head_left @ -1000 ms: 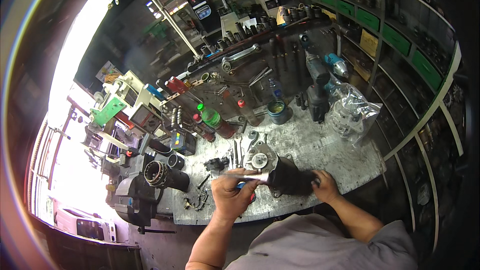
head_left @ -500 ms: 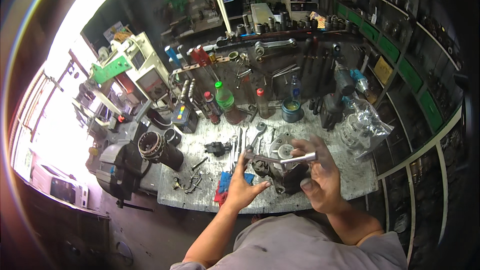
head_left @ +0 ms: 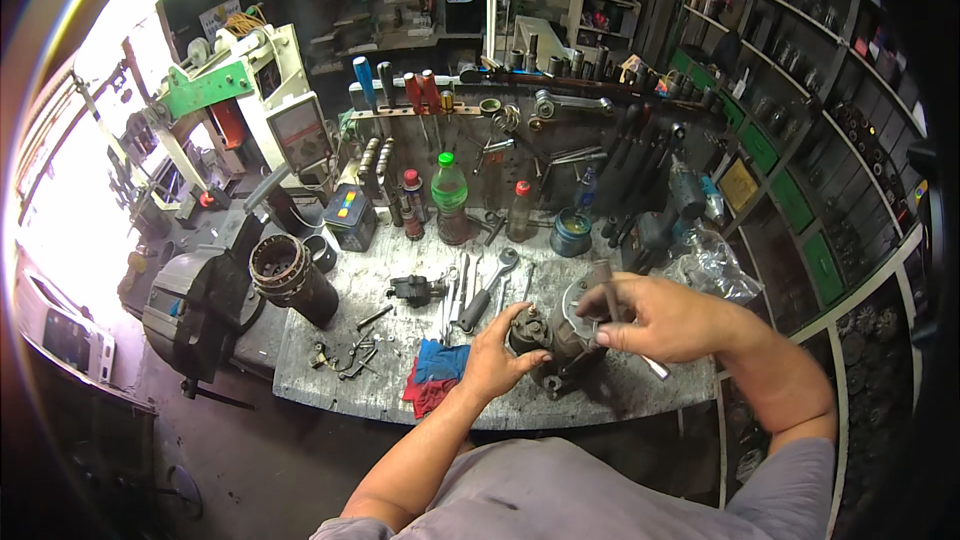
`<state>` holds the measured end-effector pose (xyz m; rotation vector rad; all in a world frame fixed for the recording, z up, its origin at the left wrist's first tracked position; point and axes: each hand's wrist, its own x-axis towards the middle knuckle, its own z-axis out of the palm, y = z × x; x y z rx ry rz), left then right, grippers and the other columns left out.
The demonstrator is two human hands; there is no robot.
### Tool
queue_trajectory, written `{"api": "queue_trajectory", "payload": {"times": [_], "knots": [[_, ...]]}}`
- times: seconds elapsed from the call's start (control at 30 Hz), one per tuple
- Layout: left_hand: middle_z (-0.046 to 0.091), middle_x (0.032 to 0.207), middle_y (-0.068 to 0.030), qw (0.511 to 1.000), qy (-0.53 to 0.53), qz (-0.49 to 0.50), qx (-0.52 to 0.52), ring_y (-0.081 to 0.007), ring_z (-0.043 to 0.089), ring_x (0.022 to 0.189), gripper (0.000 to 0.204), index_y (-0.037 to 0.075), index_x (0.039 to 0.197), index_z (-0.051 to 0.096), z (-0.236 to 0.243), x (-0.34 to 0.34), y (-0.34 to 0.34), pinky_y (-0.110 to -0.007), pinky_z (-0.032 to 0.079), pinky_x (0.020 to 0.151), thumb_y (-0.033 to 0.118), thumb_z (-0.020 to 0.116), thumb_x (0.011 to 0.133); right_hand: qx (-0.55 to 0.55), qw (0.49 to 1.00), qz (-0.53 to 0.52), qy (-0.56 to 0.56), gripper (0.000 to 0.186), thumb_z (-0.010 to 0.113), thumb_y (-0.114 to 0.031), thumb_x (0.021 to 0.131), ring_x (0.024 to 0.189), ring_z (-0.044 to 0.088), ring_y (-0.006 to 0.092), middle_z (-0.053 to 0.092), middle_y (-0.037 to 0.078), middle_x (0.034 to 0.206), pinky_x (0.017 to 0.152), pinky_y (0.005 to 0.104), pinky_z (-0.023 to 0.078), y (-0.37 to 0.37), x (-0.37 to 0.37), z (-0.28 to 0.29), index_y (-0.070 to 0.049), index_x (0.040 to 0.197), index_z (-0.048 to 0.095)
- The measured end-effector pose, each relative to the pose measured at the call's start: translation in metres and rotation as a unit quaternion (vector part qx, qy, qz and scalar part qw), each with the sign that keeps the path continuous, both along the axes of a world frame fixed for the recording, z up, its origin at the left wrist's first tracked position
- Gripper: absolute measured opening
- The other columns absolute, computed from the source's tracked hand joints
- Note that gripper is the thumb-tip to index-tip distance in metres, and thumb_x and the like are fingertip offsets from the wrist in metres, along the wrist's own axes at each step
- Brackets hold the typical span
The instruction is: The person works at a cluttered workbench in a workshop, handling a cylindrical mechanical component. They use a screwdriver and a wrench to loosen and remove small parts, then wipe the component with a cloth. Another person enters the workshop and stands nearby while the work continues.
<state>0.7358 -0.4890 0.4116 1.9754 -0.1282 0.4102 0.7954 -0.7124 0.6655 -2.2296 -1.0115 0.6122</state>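
Left hand (head_left: pixel 490 360): lower centre; thumb and forefinger spread around a small dark cylinder (head_left: pixel 529 332); cannot tell whether they press it
Right hand (head_left: pixel 662 320): right of centre; thumb and fingers pinching a metal tool (head_left: pixel 607 292), tilted
Motor (head_left: pixel 572 352): below centre, on the bench (head_left: pixel 340 392); beneath the tool

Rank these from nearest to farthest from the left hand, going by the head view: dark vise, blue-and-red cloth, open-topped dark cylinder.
Measured from the left hand:
1. Blue-and-red cloth: just to its left.
2. Open-topped dark cylinder: farther left and higher in the picture.
3. Dark vise: farthest left, past the cylinder.
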Motion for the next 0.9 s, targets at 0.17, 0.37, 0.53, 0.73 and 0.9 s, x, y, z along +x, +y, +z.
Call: {"api": "queue_trajectory", "payload": {"times": [0.17, 0.37, 0.53, 0.73, 0.9], "knots": [[0.071, 0.142, -0.0215, 1.000, 0.002, -0.007, -0.021, -0.0420, 0.068, 0.132, 0.093, 0.010, 0.152, 0.059, 0.001, 0.000, 0.001, -0.048, 0.054, 0.111, 0.038, 0.102, 0.075, -0.120, 0.833, 0.312, -0.441, 0.025, 0.081, -0.023, 0.086, 0.145, 0.059, 0.0306, 0.069, 0.010, 0.141, 0.125, 0.0484, 0.045, 0.001, 0.007, 0.037, -0.014, 0.109, 0.082], [0.071, 0.141, -0.0196, 1.000, 0.006, 0.008, -0.018, -0.0428, 0.067, 0.130, 0.090, 0.011, 0.151, 0.060, 0.000, -0.002, -0.001, -0.048, 0.054, 0.110, 0.040, 0.100, 0.077, 0.085, 0.915, 0.123, -0.376, 0.034, 0.081, -0.029, 0.094, 0.153, 0.052, 0.0388, 0.057, 0.018, 0.164, 0.129, 0.0511, 0.040, -0.020, -0.013, -0.015, -0.012, 0.124, 0.079], [0.072, 0.135, -0.0199, 0.999, -0.012, 0.005, -0.033, -0.0430, 0.068, 0.127, 0.088, 0.012, 0.152, 0.059, -0.002, -0.003, -0.001, -0.049, 0.054, 0.109, 0.039, 0.099, 0.078, 0.476, 0.842, -0.074, 0.244, 0.042, 0.055, -0.031, 0.117, 0.132, 0.068, 0.0411, 0.075, 0.025, 0.118, 0.118, 0.0539, 0.050, -0.011, -0.033, -0.090, 0.001, 0.143, 0.062], [0.072, 0.135, -0.0207, 0.999, 0.001, 0.004, -0.039, -0.0433, 0.068, 0.127, 0.087, 0.012, 0.152, 0.059, -0.004, -0.004, -0.003, -0.049, 0.055, 0.108, 0.039, 0.098, 0.079, 0.222, 0.896, -0.091, 0.373, 0.040, 0.055, -0.034, 0.118, 0.101, 0.076, 0.0341, 0.070, 0.012, 0.085, 0.099, 0.0484, 0.056, -0.008, 0.013, -0.046, 0.000, 0.138, 0.064], [0.071, 0.136, -0.0212, 0.999, 0.012, 0.016, -0.033, -0.0431, 0.067, 0.130, 0.089, 0.010, 0.152, 0.058, -0.004, -0.006, -0.005, -0.049, 0.053, 0.111, 0.039, 0.098, 0.079, -0.123, 0.985, 0.085, -0.083, 0.034, 0.075, -0.023, 0.104, 0.114, 0.072, 0.0328, 0.073, 0.009, 0.113, 0.105, 0.0491, 0.054, 0.013, 0.008, 0.021, -0.005, 0.132, 0.070]]}}
